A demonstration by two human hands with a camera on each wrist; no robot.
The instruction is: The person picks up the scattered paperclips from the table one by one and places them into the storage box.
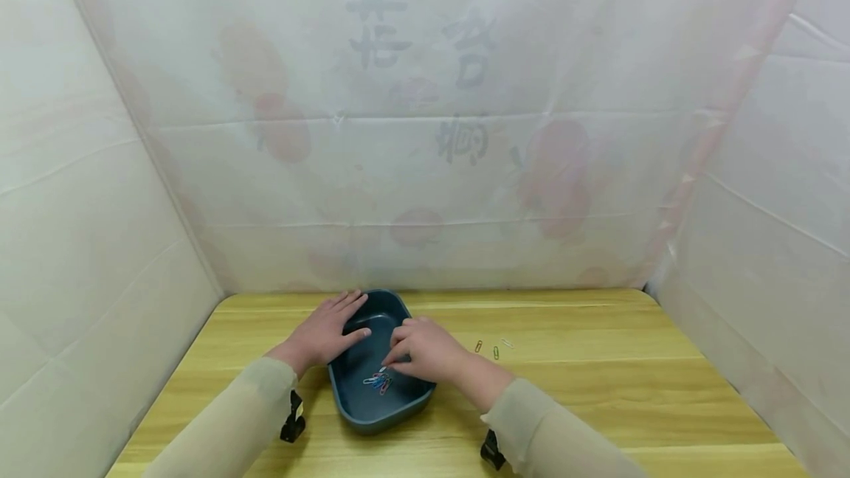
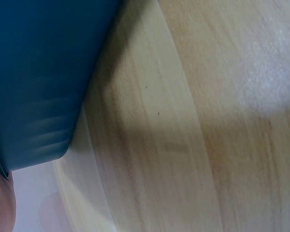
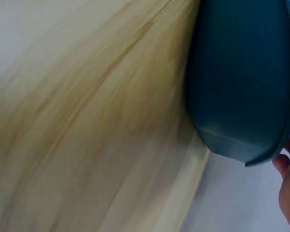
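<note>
- Left hand (image 1: 327, 332): it rests on the left rim of the blue tray (image 1: 348, 408), at about 10 o'clock from the tray's middle. The fingers lie straight and flat, and the thumb reaches over the rim toward the inside. It clasps nothing; it appears to steady the tray.
- Blue tray: a shallow rounded plastic bin, standing on the wooden table (image 1: 598, 389) near the table's 12 o'clock edge, just left of centre. The left wrist view shows its outer wall (image 2: 34, 87) standing on the wood. It looks light and stiff with smooth walls, so it is likely to slide unless held by the rim.
- Paper clips in the tray (image 1: 377, 380): a small coloured cluster on the tray floor, toward 6 o'clock. They are thin, light wire that lies flat; a fingertip pinch at one end looks best.
- Right hand (image 1: 428, 349): it reaches in over the right rim, fingers curled, tips just above the cluster. Whether a clip is pinched cannot be told.
- Loose paper clips (image 1: 494, 349): three lie on the table at 3 o'clock from the tray, near the right hand but apart.
</note>
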